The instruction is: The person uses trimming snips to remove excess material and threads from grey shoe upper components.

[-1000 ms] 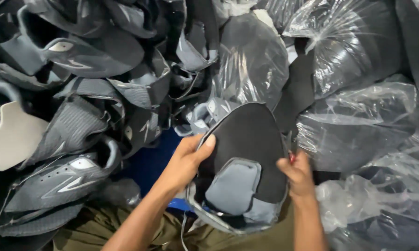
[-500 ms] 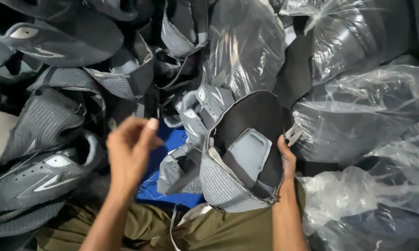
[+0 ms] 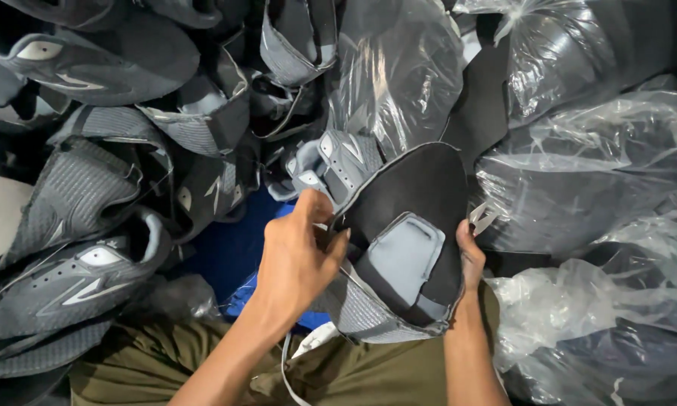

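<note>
I see the shoe upper (image 3: 398,240) held up over my lap, its black inside with a grey heel pad facing me. My right hand (image 3: 470,259) grips its right edge, fingers hidden behind. My left hand (image 3: 297,259) pinches its left edge, thumb on top. More uppers (image 3: 90,188) are piled to the left, with plastic bags (image 3: 594,165) to the right and a blue sheet (image 3: 233,248) beneath.

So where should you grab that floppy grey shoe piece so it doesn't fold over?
Probably by its two side edges, as the hands do. The shoe piece is thin, flat and stands tilted with its dark lining showing. The right hand pinches the right edge from the side; the left hand comes at the left edge. A one-sided grip would likely let it flop.
</note>
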